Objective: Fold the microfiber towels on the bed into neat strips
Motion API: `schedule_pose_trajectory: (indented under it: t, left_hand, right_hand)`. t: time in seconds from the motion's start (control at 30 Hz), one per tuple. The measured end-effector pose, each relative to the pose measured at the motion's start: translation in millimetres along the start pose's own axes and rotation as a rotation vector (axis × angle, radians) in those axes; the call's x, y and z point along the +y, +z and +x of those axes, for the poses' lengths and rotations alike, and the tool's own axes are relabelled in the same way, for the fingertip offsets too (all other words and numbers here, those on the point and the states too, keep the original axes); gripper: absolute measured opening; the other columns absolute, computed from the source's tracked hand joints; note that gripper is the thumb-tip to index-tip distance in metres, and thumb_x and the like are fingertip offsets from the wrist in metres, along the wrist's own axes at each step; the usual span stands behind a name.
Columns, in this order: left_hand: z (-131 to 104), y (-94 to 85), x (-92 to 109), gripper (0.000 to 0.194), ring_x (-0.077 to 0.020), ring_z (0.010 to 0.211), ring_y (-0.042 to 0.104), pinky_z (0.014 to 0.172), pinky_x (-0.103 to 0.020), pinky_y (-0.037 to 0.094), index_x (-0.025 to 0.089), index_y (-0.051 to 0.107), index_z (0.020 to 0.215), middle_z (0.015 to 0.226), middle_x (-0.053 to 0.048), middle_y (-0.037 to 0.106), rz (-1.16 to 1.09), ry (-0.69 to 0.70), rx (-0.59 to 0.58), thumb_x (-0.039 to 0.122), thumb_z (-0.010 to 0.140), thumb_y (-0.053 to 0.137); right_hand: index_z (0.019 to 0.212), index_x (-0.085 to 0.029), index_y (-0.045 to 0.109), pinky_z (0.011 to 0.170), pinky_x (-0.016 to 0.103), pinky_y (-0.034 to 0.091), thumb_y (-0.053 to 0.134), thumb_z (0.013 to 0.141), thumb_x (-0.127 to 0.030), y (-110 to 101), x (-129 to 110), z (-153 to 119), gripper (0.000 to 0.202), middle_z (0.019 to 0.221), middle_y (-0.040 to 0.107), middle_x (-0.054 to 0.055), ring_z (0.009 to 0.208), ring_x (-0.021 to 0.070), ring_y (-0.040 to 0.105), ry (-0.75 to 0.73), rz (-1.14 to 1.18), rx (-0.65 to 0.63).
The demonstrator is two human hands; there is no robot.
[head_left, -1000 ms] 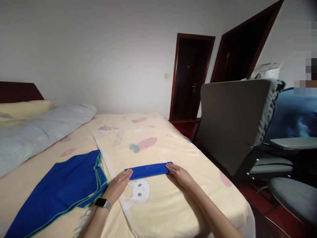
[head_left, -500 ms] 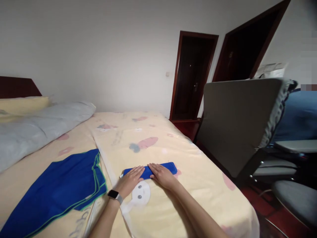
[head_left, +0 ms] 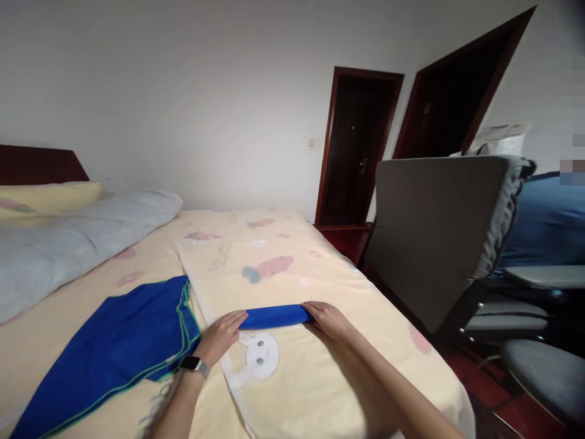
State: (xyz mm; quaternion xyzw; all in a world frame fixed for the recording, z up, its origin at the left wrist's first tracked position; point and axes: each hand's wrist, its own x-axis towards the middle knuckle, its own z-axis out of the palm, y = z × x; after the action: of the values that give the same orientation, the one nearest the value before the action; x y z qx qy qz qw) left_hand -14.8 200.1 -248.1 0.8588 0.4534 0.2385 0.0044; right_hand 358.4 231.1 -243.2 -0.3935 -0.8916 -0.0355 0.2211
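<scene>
On the bed lies a narrow, flat-folded strip of blue cloth (head_left: 274,317), its length running left to right. My left hand (head_left: 223,332), below a wrist watch (head_left: 195,364), closes over the strip's left end. At the opposite end my right hand (head_left: 328,318) has its fingers closed over the cloth, thumb side hidden. Only the strip's middle shows between the hands. Spread flat to the left is a larger blue garment (head_left: 123,335) with bright green edging, close to my left forearm.
The bed (head_left: 292,390) has a pale yellow printed sheet. A long grey bolster (head_left: 91,235) and a yellow pillow (head_left: 50,198) lie at the left. Right of the bed stand a grey upright panel (head_left: 439,225) and a grey-seated chair (head_left: 539,372). A person in blue (head_left: 548,225) is at the far right.
My hands have moved apart, from flat on the strip's middle to its two ends. The strip looks narrower now. The view has shifted slightly.
</scene>
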Motion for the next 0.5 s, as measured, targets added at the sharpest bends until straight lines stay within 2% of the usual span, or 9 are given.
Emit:
schedule_pose_trajectory:
  t: [0.1, 0.17, 0.27, 0.37, 0.5]
  left_hand:
    - [0, -8.8, 10, 0.038, -0.0213, 0.117, 0.061, 0.106, -0.039, 0.047, 0.026, 0.064, 0.121, 0.124, -0.003, 0.068, -0.265, -0.138, 0.103, 0.020, 0.085, 0.052]
    - [0, -15.3, 17, 0.033, -0.0220, 0.112, 0.063, 0.102, -0.038, 0.049, 0.024, 0.064, 0.118, 0.119, -0.005, 0.069, -0.383, -0.207, 0.135, 0.029, 0.088, 0.053]
    - [-2, -22.7, 29, 0.037, -0.0228, 0.104, 0.066, 0.092, -0.035, 0.053, 0.019, 0.063, 0.118, 0.114, -0.006, 0.071, -0.616, -0.284, 0.091, 0.041, 0.089, 0.054]
    - [-12, -22.8, 48, 0.045, -0.0237, 0.099, 0.067, 0.086, -0.034, 0.054, 0.016, 0.064, 0.116, 0.108, -0.008, 0.072, -0.816, -0.330, 0.025, 0.050, 0.087, 0.056]
    - [-32, -13.5, 87, 0.049, -0.0254, 0.097, 0.069, 0.083, -0.037, 0.056, 0.017, 0.065, 0.114, 0.105, -0.010, 0.073, -0.913, -0.315, -0.077, 0.055, 0.084, 0.059]
  right_hand:
    - [0.126, -0.023, 0.060, 0.093, 0.037, 0.051, 0.053, 0.076, -0.010, -20, -8, -6, 0.052, 0.122, 0.067, 0.007, 0.107, 0.0254, 0.065, 0.129, 0.119, -0.027]
    - [0.122, -0.025, 0.063, 0.088, 0.035, 0.052, 0.054, 0.075, -0.013, -37, -13, -19, 0.049, 0.116, 0.070, 0.004, 0.100, 0.0248, 0.067, 0.235, 0.290, 0.000]
    - [0.113, -0.020, 0.067, 0.082, 0.034, 0.053, 0.059, 0.077, -0.024, -63, -23, -49, 0.037, 0.105, 0.071, 0.005, 0.093, 0.0252, 0.066, 0.379, 0.646, 0.051]
    - [0.101, -0.015, 0.068, 0.073, 0.030, 0.051, 0.064, 0.079, -0.035, -80, -38, -85, 0.030, 0.094, 0.070, 0.006, 0.085, 0.0223, 0.064, 0.529, 0.947, 0.063]
    - [0.076, -0.015, 0.064, 0.056, 0.024, 0.044, 0.070, 0.078, -0.042, -94, -53, -130, 0.028, 0.068, 0.061, 0.000, 0.060, 0.0137, 0.056, 0.742, 1.158, 0.072]
